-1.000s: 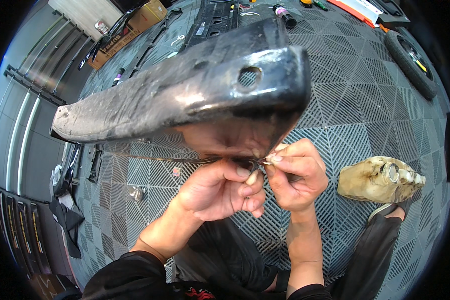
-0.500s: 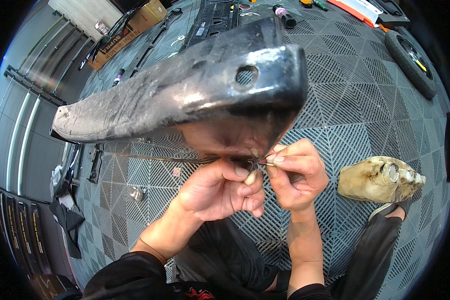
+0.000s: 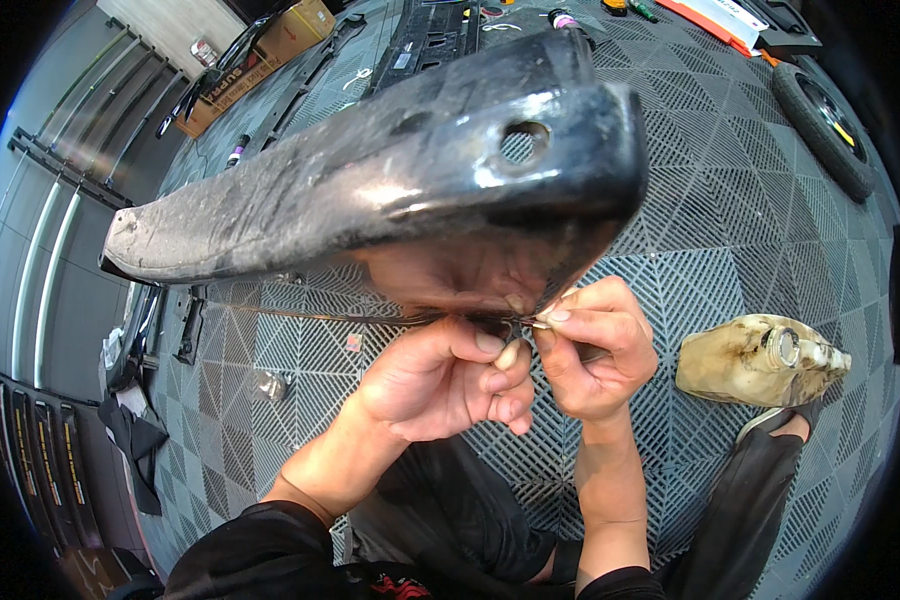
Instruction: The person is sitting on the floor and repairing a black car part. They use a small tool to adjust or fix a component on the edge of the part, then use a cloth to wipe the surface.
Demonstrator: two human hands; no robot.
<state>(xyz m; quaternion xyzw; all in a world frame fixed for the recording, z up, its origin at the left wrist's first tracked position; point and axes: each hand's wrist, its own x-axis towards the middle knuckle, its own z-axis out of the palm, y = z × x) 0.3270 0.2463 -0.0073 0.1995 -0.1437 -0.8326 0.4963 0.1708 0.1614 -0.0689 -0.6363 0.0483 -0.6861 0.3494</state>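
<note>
A long black, glossy car body part (image 3: 390, 190), dusty along its top and with a hole near its end, slants across the middle above my hands. At its lower edge my left hand (image 3: 445, 375) is closed, thumb and curled fingers pinched around something small and dark that I cannot make out. Just beside it, my right hand (image 3: 600, 345) pinches a small thin metallic piece (image 3: 541, 324) between thumb and forefinger. Its tip meets the dark spot by my left fingertips. The overhanging part hides what lies behind the fingers.
A stained cream jug (image 3: 730, 360) lies on the tiled floor at right, near my foot. Farther back are a spare wheel (image 3: 820, 130), a cardboard box (image 3: 295, 35) and a black panel (image 3: 425, 50). A small clear object (image 3: 270, 385) rests at left.
The near end of the black body part has swung a little to the right. Both hands stay almost where they were, with the same pinches.
</note>
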